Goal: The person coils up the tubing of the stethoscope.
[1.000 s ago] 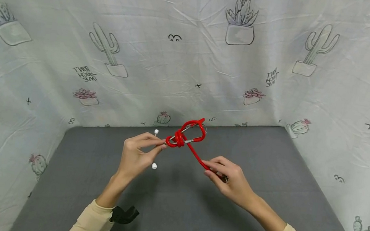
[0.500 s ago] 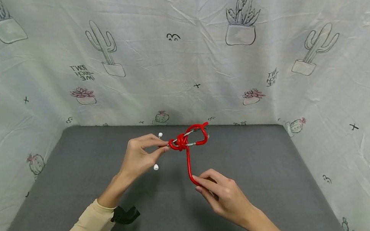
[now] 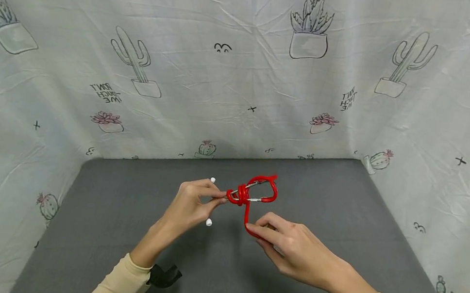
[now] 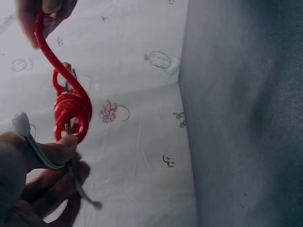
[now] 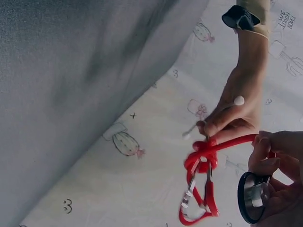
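Observation:
Held up over the table is a stethoscope with red tubing (image 3: pixel 242 195) coiled in several turns around its own metal ear tubes. My left hand (image 3: pixel 191 204) pinches the metal between thumb and fingertips, just beside the coils. White ear tips (image 3: pixel 208 222) stick out on either side of those fingers. To the right, a loop of tube and metal (image 3: pixel 273 188) extends past the coils. My right hand (image 3: pixel 293 246) pinches the free end of the tube, which drops from the coils and bends into the fingers. In the right wrist view, the round chest piece (image 5: pixel 253 197) sits at this hand.
A grey cloth-covered table (image 3: pixel 218 281) lies beneath both hands. White fabric printed with cactus drawings (image 3: pixel 183 62) encloses the back and sides. Dark straps (image 3: pixel 164 276) are at both wrists, over pale yellow sleeves (image 3: pixel 121 281).
My left hand and the coiled stethoscope have shifted right and slightly down. My right hand has lowered, and the free tube, formerly slanting right, now drops almost straight before bending into its fingers.

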{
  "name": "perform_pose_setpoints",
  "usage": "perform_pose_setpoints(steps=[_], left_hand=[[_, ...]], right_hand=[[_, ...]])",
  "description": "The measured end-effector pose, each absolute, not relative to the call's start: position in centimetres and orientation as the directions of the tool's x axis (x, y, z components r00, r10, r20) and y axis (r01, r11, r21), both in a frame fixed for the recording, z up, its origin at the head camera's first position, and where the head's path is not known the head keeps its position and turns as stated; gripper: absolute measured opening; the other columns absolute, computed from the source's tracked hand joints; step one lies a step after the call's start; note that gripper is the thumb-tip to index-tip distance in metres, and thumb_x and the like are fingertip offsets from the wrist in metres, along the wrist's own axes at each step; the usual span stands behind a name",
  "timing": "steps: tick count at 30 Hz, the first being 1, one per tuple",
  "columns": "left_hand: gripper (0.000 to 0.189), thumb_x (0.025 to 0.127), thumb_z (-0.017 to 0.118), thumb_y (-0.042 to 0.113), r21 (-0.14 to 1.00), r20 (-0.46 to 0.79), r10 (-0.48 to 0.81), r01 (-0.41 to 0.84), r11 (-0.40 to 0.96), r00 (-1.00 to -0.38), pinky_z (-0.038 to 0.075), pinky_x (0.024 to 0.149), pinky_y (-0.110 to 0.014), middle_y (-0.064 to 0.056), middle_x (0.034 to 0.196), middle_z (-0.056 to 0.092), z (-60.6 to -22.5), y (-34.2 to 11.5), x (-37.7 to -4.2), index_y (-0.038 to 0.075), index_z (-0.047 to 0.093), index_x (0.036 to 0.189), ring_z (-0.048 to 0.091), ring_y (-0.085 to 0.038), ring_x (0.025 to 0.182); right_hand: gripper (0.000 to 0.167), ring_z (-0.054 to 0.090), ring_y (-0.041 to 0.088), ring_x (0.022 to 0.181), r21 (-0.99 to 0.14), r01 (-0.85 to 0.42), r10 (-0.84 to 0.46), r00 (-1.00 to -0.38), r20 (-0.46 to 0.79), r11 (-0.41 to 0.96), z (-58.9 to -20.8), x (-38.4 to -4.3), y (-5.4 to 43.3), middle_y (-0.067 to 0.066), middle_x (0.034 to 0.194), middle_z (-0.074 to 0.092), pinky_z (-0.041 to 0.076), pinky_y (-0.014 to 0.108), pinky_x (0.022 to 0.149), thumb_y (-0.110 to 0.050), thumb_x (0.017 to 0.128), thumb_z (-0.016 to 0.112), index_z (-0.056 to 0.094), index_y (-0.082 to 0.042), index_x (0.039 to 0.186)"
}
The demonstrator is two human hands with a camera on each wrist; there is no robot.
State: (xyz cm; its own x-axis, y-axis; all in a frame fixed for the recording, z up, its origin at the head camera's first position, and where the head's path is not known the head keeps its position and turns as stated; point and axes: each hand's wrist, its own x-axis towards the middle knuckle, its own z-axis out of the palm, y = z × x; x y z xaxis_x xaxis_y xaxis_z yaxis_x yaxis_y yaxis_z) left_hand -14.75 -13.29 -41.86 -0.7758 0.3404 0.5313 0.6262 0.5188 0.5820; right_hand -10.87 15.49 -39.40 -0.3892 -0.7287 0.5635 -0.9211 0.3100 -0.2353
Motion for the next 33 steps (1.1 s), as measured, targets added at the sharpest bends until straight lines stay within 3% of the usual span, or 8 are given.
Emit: perform_pose_setpoints(steps=[3, 8, 13, 18, 22, 27, 33], left_hand=[[0.013, 0.086, 0.089, -0.003, 0.606, 0.47, 0.381, 0.605, 0.516, -0.796, 0.061, 0.067, -0.02, -0.006, 0.09, 0.08, -41.9, -13.2, -14.5, -0.001, 0.087, 0.098, 0.075, -0.015, 0.077], [0.01, 0.089, 0.087, -0.001, 0.624, 0.383, 0.474, 0.6, 0.501, -0.793, 0.062, 0.069, -0.02, -0.005, 0.09, 0.079, -42.0, -12.9, -13.7, 0.001, 0.087, 0.098, 0.074, -0.012, 0.079], [0.012, 0.089, 0.086, -0.001, 0.622, 0.389, 0.554, 0.653, 0.431, -0.736, 0.059, 0.066, -0.018, -0.004, 0.088, 0.079, -42.1, -12.4, -13.0, 0.001, 0.087, 0.101, 0.071, -0.008, 0.076], [0.012, 0.089, 0.087, 0.0, 0.605, 0.419, 0.615, 0.71, 0.359, -0.668, 0.055, 0.064, -0.013, -0.004, 0.088, 0.079, -42.1, -11.9, -12.6, 0.002, 0.088, 0.101, 0.068, -0.006, 0.072], [0.013, 0.088, 0.087, -0.001, 0.621, 0.433, 0.629, 0.72, 0.31, -0.645, 0.056, 0.064, -0.013, -0.004, 0.09, 0.08, -42.3, -11.6, -12.3, 0.002, 0.088, 0.101, 0.068, -0.005, 0.072], [0.014, 0.088, 0.087, -0.002, 0.636, 0.454, 0.631, 0.725, 0.265, -0.629, 0.057, 0.065, -0.014, -0.004, 0.09, 0.079, -42.4, -11.7, -12.3, 0.001, 0.087, 0.102, 0.068, -0.006, 0.072], [0.016, 0.087, 0.088, -0.002, 0.656, 0.477, 0.611, 0.718, 0.232, -0.633, 0.058, 0.066, -0.016, -0.005, 0.091, 0.079, -42.0, -12.0, -12.2, 0.002, 0.088, 0.102, 0.067, -0.006, 0.073]], right_hand=[[0.044, 0.061, -0.001, 0.072, -0.208, -0.934, -0.728, -0.358, 0.585, 0.292, -38.8, -11.2, 15.7, -0.002, 0.108, 0.071, 0.048, 0.004, 0.067, 0.005, 0.086, 0.085, 0.079, -0.009, 0.127], [0.024, 0.063, 0.002, 0.07, -0.144, -0.953, -0.735, -0.298, 0.609, 0.267, -37.4, -12.6, 16.5, -0.001, 0.11, 0.072, 0.05, 0.007, 0.065, -0.003, 0.102, 0.071, 0.079, -0.011, 0.124], [0.023, 0.07, 0.004, 0.08, -0.134, -0.969, -0.77, -0.245, 0.589, 0.206, -36.3, -14.5, 17.4, -0.001, 0.109, 0.074, 0.054, 0.009, 0.068, -0.008, 0.109, 0.062, 0.079, -0.01, 0.124], [0.02, 0.071, 0.003, 0.084, -0.158, -0.98, -0.786, -0.192, 0.588, 0.122, -36.2, -16.6, 17.8, 0.0, 0.108, 0.076, 0.055, 0.009, 0.07, -0.014, 0.108, 0.067, 0.08, -0.009, 0.122], [0.028, 0.073, 0.005, 0.087, -0.257, -0.965, -0.774, -0.203, 0.6, 0.053, -36.8, -18.3, 18.0, 0.001, 0.108, 0.079, 0.055, 0.009, 0.071, -0.027, 0.11, 0.062, 0.081, -0.009, 0.12], [0.021, 0.074, 0.009, 0.091, -0.439, -0.899, -0.773, -0.271, 0.573, -0.01, -37.7, -19.6, 18.6, 0.003, 0.111, 0.081, 0.056, 0.013, 0.073, -0.011, 0.102, 0.075, 0.08, -0.007, 0.122], [0.035, 0.074, 0.007, 0.093, -0.531, -0.847, -0.774, -0.334, 0.538, -0.004, -38.4, -20.5, 18.9, 0.002, 0.11, 0.082, 0.058, 0.016, 0.074, 0.007, 0.091, 0.081, 0.081, -0.009, 0.122]])
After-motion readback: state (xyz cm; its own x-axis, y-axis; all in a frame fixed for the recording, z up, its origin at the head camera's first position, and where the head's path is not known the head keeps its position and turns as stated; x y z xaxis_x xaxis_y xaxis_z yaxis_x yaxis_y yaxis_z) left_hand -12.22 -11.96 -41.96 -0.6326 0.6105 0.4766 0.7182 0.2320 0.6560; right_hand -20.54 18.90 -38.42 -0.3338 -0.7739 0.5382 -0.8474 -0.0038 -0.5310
